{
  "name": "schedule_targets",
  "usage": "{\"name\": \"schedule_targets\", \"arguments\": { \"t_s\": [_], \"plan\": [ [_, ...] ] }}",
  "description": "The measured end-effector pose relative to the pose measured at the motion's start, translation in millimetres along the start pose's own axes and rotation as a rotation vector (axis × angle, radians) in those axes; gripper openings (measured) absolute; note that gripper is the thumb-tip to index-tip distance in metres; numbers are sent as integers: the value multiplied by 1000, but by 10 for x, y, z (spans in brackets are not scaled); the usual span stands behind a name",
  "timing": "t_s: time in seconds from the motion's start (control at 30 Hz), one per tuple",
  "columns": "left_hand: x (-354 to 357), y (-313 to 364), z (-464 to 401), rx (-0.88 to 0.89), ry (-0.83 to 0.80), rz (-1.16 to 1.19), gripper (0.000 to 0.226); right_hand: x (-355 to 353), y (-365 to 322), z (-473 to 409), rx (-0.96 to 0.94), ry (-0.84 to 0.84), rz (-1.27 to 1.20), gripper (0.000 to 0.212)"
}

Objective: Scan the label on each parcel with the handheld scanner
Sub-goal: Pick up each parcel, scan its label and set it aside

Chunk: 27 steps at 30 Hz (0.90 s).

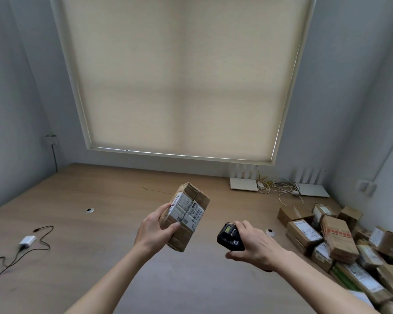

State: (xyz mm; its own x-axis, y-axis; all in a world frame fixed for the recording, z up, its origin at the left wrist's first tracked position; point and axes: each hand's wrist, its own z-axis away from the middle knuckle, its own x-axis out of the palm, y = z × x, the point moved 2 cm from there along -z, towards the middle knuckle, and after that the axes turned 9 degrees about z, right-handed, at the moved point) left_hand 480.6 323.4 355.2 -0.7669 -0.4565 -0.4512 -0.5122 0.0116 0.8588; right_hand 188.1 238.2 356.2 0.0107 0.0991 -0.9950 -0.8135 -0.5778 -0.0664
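While the left grip (156, 230) is clasping a taped parcel (184, 217) above the worktop (100, 223), label (186, 211) turned upward for reading, the right grip (253, 244) beside it is clutching the scanner (229, 236), seemingly aiming toward that label.

Drawn roller blind (182, 75), white charger (27, 240) and cable on wooden desk (100, 245), two routers (244, 184)

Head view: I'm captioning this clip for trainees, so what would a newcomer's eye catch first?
The taped cardboard parcel held up at centre in the left hand, its white label facing the camera. Just right of it, the right hand grips the black scanner. A pile of parcels crowds the desk's right edge.
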Motion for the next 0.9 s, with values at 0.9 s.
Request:
{"name": "schedule_targets", "arguments": {
  "t_s": [0.9],
  "plan": [
    [-870, -264, -77, -35, 43, -178, 64, -383, -928, -151, -16, 19, 274, 74]
  ]
}}
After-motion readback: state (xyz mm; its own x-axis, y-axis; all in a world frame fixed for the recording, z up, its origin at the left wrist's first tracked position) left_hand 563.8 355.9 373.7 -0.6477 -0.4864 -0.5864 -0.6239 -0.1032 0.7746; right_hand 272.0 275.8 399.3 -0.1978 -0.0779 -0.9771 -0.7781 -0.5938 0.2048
